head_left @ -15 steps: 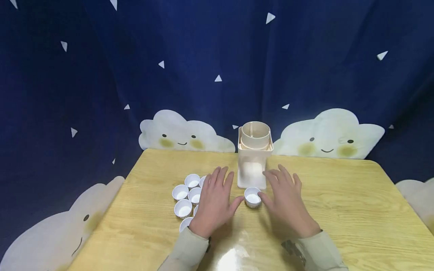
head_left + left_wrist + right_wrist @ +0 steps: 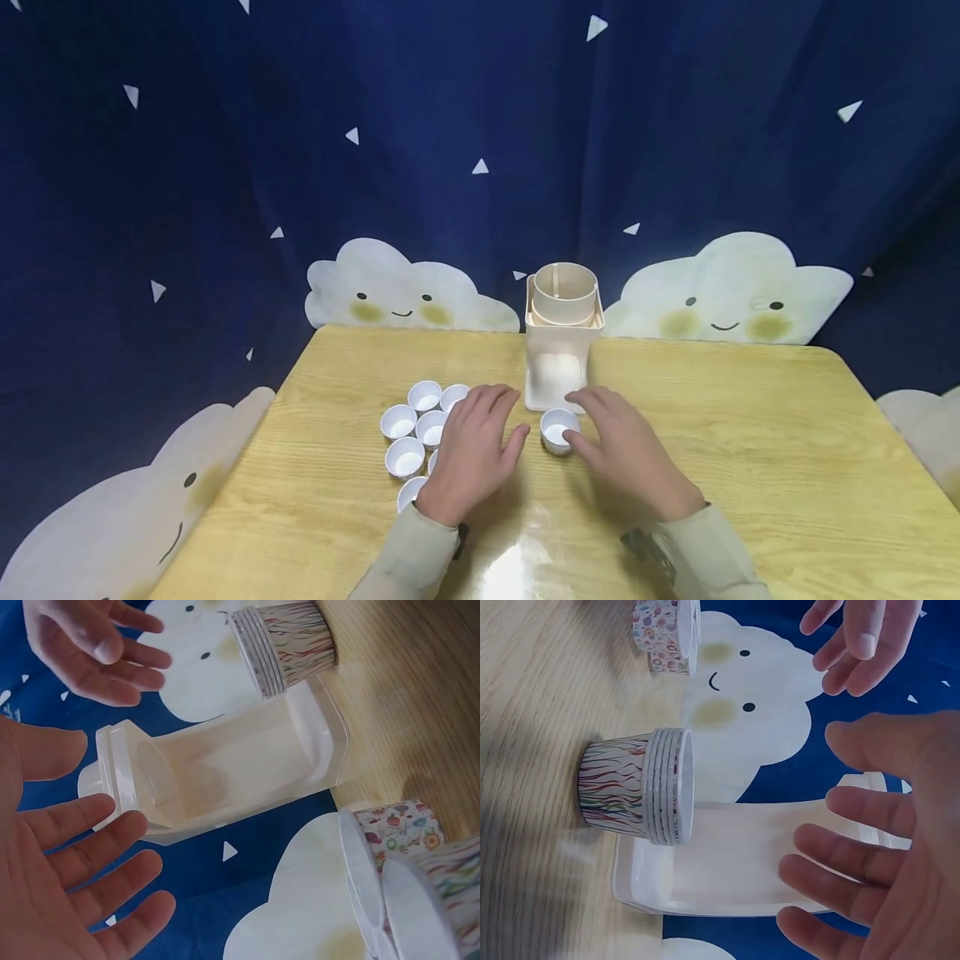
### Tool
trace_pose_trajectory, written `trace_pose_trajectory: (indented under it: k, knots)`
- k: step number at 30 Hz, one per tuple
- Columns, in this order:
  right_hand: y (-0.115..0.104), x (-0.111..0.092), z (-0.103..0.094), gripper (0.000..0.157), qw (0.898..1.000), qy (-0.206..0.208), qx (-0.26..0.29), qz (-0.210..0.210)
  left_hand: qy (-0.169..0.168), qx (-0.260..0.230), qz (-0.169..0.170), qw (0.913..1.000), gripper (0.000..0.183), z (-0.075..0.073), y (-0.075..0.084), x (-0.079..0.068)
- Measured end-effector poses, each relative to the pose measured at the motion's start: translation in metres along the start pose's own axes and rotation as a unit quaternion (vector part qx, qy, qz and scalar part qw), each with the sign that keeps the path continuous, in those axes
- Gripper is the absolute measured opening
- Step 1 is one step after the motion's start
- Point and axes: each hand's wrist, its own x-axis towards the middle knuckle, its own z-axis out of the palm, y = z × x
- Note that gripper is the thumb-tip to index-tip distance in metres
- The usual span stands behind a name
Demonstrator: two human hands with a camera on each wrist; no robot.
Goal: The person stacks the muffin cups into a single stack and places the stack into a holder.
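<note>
On a pale wooden worktop [image 2: 765,475], a nested stack of wavy-striped paper cups [image 2: 558,433] stands between the left hand [image 2: 472,454] and right hand [image 2: 630,454], their relaxed fingers holding nothing. Just behind is a cream plastic holder [image 2: 562,346]; white-rimmed paper cups [image 2: 405,457] cluster leftward, partly hidden.

Cups [image 2: 405,457]: left hand [image 2: 472,450] is partly hiding the cluster, head view; right edge is cutting one off, left wrist view. Plastic stand [image 2: 727,859]: right hand [image 2: 926,862] is covering part of its top, right wrist view. Sleeves [image 2: 411,546]: are running off bottom edge, head view.
</note>
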Motion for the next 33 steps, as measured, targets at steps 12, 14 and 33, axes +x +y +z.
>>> trace_pose_trajectory:
  k: [12, 14, 33]
  knots:
    - [0.004, -0.001, 0.002, 0.054, 0.998, -0.053, 0.018, 0.032, -0.026, -0.094, -0.024, 0.9950, 0.038, 0.001, -0.002, 0.000]
    - [0.006, -0.002, 0.003, 0.055, 0.997, -0.058, 0.020, 0.035, -0.041, -0.107, -0.034, 0.9928, 0.039, 0.000, -0.002, -0.001]
    - [0.026, -0.005, 0.022, 0.078, 0.991, -0.089, 0.080, 0.061, -0.099, -0.139, -0.078, 0.9823, 0.056, -0.002, -0.003, -0.006]
